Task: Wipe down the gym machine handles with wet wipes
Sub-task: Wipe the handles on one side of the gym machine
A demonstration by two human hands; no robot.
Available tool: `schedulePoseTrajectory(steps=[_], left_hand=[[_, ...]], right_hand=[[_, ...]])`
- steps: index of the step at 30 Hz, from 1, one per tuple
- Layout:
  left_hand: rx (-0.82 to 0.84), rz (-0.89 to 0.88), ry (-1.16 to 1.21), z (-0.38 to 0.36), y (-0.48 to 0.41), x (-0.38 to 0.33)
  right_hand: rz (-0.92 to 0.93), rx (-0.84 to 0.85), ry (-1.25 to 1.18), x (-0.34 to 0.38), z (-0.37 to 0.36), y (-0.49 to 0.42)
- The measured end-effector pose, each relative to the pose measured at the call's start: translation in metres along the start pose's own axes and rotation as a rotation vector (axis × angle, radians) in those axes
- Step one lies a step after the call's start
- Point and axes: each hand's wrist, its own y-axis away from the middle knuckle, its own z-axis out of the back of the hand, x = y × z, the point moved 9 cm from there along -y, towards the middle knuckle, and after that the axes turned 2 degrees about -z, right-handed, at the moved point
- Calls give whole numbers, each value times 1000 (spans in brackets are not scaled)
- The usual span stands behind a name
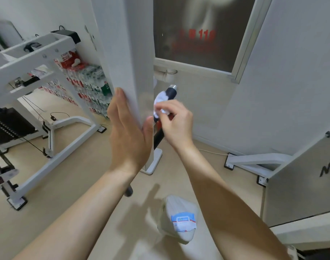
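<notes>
Now right hand point(176, 122) pinches crumpled wipe point(160, 99) on black tubular handle point(171, 93); left hand point(126, 134) flat, apparently against post point(139, 62).

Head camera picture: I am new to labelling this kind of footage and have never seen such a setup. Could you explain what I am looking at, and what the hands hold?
There is one picture, taken by a camera worn on a person's head. It looks forward and down, so both bare arms reach in from the bottom. No robot is involved. The left hand lies flat, fingers straight, against a white upright post of a gym machine. The right hand pinches a crumpled white wet wipe against the black handle, a bar with a metal end, just behind that post. On the floor below sits a blue and white pack of wipes in a white bag. At the left stands another white machine frame with a black weight stack.
</notes>
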Motion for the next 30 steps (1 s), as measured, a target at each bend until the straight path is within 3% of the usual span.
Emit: schedulePoseTrajectory(steps=[4,10,15,17,20,22,30], left_hand=[[-16,-12,15,2,0,1],[-19,-6,7,0,2,-4],[-34,-27,-4,1,1,-8],[-31,-23,-23,1,1,-7],[-22,4,-34,1,1,-5],[-33,-9,-50,2,2,-7],[-175,-140,-86,15,12,-36]], right_hand=[[138,98,73,13,-2,-1],[-151,-64,152,-24,23,-70],[-297,-160,-3,-30,28,-25],[-368,-106,-78,-32,20,3],[-381,146,-106,-22,3,35],[-389,212,-104,-17,4,49],[-569,-81,-319,1,102,97]])
